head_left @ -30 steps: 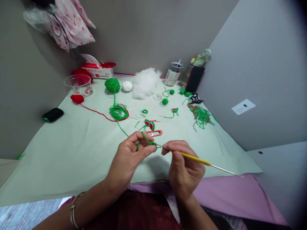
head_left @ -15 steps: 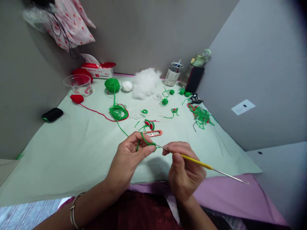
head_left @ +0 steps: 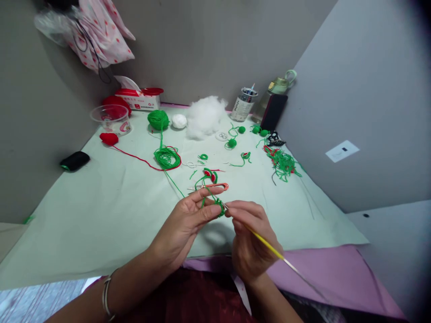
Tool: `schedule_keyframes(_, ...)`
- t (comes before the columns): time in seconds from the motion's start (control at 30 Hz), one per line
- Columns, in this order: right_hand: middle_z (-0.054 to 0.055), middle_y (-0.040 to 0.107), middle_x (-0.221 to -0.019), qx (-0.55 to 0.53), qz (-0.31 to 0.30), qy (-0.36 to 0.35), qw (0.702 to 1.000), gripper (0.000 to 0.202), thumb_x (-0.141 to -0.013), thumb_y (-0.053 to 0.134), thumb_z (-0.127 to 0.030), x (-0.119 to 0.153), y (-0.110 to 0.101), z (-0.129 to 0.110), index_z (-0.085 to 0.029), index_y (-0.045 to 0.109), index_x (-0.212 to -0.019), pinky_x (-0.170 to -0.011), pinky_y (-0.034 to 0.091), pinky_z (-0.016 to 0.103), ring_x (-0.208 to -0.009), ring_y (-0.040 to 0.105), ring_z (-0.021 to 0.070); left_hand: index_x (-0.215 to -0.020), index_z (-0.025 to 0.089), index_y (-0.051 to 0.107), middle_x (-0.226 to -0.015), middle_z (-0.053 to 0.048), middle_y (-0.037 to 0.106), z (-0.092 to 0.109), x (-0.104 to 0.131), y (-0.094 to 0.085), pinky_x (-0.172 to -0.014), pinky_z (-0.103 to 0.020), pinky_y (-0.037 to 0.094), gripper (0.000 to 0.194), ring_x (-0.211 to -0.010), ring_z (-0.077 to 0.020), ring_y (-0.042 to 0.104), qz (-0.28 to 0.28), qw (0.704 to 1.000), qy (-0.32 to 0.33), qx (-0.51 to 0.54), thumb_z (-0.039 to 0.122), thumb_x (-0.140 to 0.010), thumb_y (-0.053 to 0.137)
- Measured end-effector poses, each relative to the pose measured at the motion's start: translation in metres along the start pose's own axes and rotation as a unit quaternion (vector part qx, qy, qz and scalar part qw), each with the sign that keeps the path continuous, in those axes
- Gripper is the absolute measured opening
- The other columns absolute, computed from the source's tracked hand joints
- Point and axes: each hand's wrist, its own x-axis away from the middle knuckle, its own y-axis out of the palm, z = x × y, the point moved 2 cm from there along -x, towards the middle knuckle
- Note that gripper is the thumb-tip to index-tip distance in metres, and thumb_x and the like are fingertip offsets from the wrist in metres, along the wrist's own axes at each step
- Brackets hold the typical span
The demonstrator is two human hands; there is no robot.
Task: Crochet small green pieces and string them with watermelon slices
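Note:
My left hand [head_left: 188,220] pinches a small piece of green crochet work [head_left: 219,208] between thumb and fingers, with green yarn running over the raised index finger. In my right hand [head_left: 254,235] is a crochet hook [head_left: 266,242] with a yellow grip, held like a pen. Its tip meets the green piece; whether it passes through a stitch is hard to see. Just beyond the left fingers lie orange-handled thread snips [head_left: 220,185] and small red, white and green crocheted pieces [head_left: 210,175]. The working yarn trails back to a loose green coil [head_left: 167,158].
Behind stand a green yarn ball [head_left: 158,120], white stuffing [head_left: 206,116], a jar of pens [head_left: 243,107], a bottle [head_left: 281,85] and a phone [head_left: 274,112]. Yarn scraps [head_left: 284,163] lie at right. A clear tub [head_left: 116,123], red yarn [head_left: 109,139] and black object [head_left: 74,161] sit left.
My right hand and the hook have shifted left, closer to my left hand, and the hook's rear end has swung downward. The left index finger has stretched out, and the green piece is turned differently.

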Motion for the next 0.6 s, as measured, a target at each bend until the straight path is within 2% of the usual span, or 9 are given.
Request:
schedule_keyframes(0.1,0.004,0.070,-0.091,-0.008,-0.059,0.043,0.997,0.029,-0.095,0.058,-0.006,-0.001,-0.001,0.004,-0.026,0.075,-0.108,-0.069,0.056,0.032,-0.084,0.067,0.0175,-0.118,0.024,0.075,-0.078,0.002,0.063,-0.002,0.000,-0.002,-0.087,-0.025,0.043,0.041,-0.083,-0.0124,0.058,0.009,0.999,0.036,-0.036,0.022,-0.078,0.085)
schedule_keyframes(0.2,0.005,0.069,-0.097,0.095,-0.084,-0.023,0.992,0.037,-0.092,0.062,-0.005,0.002,0.000,0.006,-0.028,0.074,-0.118,-0.070,0.057,0.032,-0.086,0.067,0.0180,-0.124,0.025,0.072,-0.079,0.002,0.065,-0.005,0.001,-0.002,-0.089,-0.024,0.045,0.049,-0.087,-0.0133,0.060,0.023,0.997,0.065,-0.042,0.023,-0.077,0.085)
schedule_keyframes(0.27,0.006,0.069,-0.101,0.134,-0.068,-0.068,0.986,0.043,-0.091,0.063,-0.003,0.004,0.000,0.006,-0.030,0.072,-0.123,-0.070,0.057,0.032,-0.088,0.068,0.0183,-0.125,0.023,0.072,-0.081,0.001,0.066,-0.006,0.001,-0.001,-0.089,-0.023,0.045,0.047,-0.087,-0.0124,0.060,0.006,0.999,0.032,-0.014,0.023,-0.079,0.084)
schedule_keyframes(0.3,0.006,0.069,-0.101,0.125,-0.060,-0.064,0.988,0.042,-0.091,0.063,-0.003,0.003,-0.001,0.007,-0.030,0.073,-0.121,-0.070,0.057,0.032,-0.089,0.067,0.0182,-0.124,0.022,0.073,-0.082,0.001,0.066,-0.006,0.001,-0.001,-0.088,-0.022,0.046,0.045,-0.081,-0.0103,0.059,-0.007,1.000,0.005,0.002,0.024,-0.080,0.083)
schedule_keyframes(0.37,0.004,0.069,-0.095,0.059,-0.036,-0.002,0.998,0.033,-0.093,0.061,-0.006,-0.001,-0.004,0.009,-0.028,0.075,-0.113,-0.069,0.055,0.031,-0.084,0.066,0.0169,-0.123,0.021,0.074,-0.083,0.001,0.065,-0.004,0.001,-0.002,-0.086,-0.021,0.046,0.040,-0.068,-0.0057,0.053,-0.026,0.998,-0.043,0.027,0.025,-0.084,0.080)
schedule_keyframes(0.43,0.003,0.067,-0.087,-0.044,0.005,0.085,0.995,0.024,-0.097,0.058,-0.013,-0.006,-0.008,0.010,-0.027,0.076,-0.104,-0.065,0.053,0.030,-0.075,0.063,0.0149,-0.122,0.020,0.075,-0.086,0.000,0.066,0.001,0.001,-0.004,-0.081,-0.020,0.047,0.036,-0.064,-0.0041,0.049,-0.026,0.998,-0.053,0.022,0.027,-0.086,0.078)
schedule_keyframes(0.5,0.001,0.065,-0.081,-0.140,0.029,0.152,0.978,0.020,-0.099,0.057,-0.019,-0.010,-0.010,0.011,-0.026,0.076,-0.098,-0.060,0.050,0.028,-0.066,0.059,0.0133,-0.119,0.021,0.077,-0.086,-0.001,0.066,0.004,0.001,-0.006,-0.073,-0.018,0.045,0.035,-0.066,-0.0054,0.050,-0.008,1.000,-0.025,-0.011,0.029,-0.085,0.079)
schedule_keyframes(0.6,0.003,0.069,-0.085,-0.168,-0.007,0.186,0.968,0.017,-0.097,0.061,-0.021,-0.012,-0.006,0.010,-0.025,0.077,-0.095,-0.065,0.052,0.029,-0.072,0.063,0.0143,-0.119,0.026,0.077,-0.082,0.002,0.063,0.004,0.002,-0.006,-0.073,-0.018,0.044,0.039,-0.074,-0.0079,0.054,0.011,0.996,0.046,-0.073,0.027,-0.081,0.082)
